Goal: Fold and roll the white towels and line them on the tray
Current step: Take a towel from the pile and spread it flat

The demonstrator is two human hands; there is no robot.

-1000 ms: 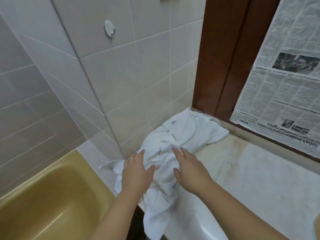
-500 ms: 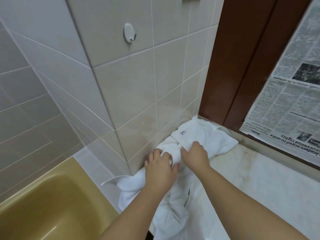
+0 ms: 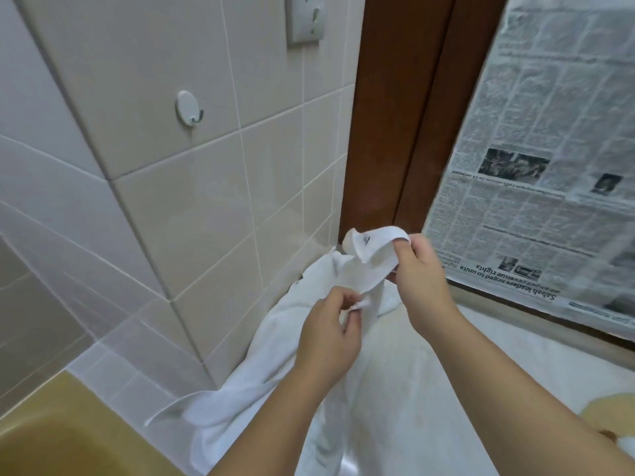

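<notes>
Tiled wall (image 3: 192,207): beige glazed tiles with pale grout, forming a projecting corner at left and centre.

Newspaper sheet (image 3: 536,159): covers the pane at right, printed upside down, set inside a dark brown wooden frame (image 3: 388,132).

Bathtub (image 3: 62,438): mustard yellow, lower left, bordered by a tiled ledge.

Desk (image 3: 429,389): pale marbled top, lower centre to right, meeting the wall corner and the frame.

White towel (image 3: 275,355): unfolded and crumpled, one end trailing over the tub ledge, the body lying on the desk against the wall, the upper corner lifted clear with a small label showing.

Right hand (image 3: 417,266): grip closed on the raised towel corner, thumb on top of the hem.

Left hand (image 3: 326,334): grip pinching the towel edge just below and left of the right hand, fingers curled.

Wall hook (image 3: 188,108): round white base, metal prong, stuck on a tile.

Wall plate (image 3: 305,18): pale, at top edge, partly cut off.
</notes>
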